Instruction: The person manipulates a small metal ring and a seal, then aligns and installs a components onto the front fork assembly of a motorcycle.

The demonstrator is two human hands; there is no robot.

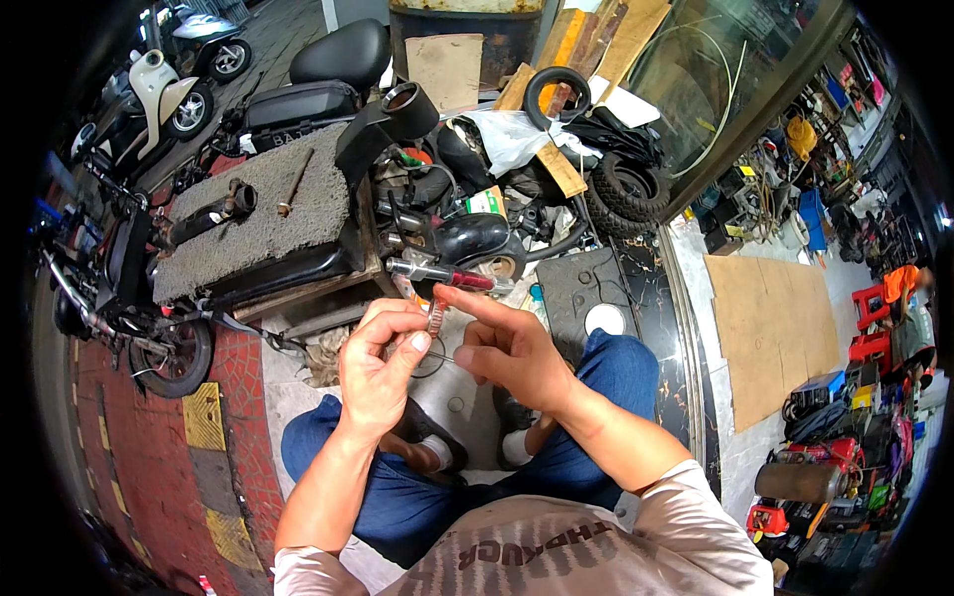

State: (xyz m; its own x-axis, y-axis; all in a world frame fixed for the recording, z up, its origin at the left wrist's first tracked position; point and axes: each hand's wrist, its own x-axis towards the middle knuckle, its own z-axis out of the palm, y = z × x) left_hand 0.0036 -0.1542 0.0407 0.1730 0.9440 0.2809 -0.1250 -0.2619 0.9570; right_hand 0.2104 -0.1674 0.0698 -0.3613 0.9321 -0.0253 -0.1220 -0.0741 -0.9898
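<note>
In front of my knees, my left hand [383,363] pinches a small ridged metal ring [435,316] between thumb and fingers. My right hand [512,348] reaches in from the other side, its index fingertip at the top of the ring. Its other fingers are curled, and a thin dark wire-like piece [444,359] runs from beside its thumb toward my left hand. What this piece is, I cannot make out. Just beyond both hands lies a cylindrical part with a silver end and a red body [452,275].
At the left, a carpet-topped bench [263,214] carries a black tube [214,217] and a rusty rod [295,182]. Tyres [628,189] and loose parts are heaped ahead. A white round lid [604,320] is by my right knee. Cardboard [773,323] covers floor at the right; parked motorbikes stand left.
</note>
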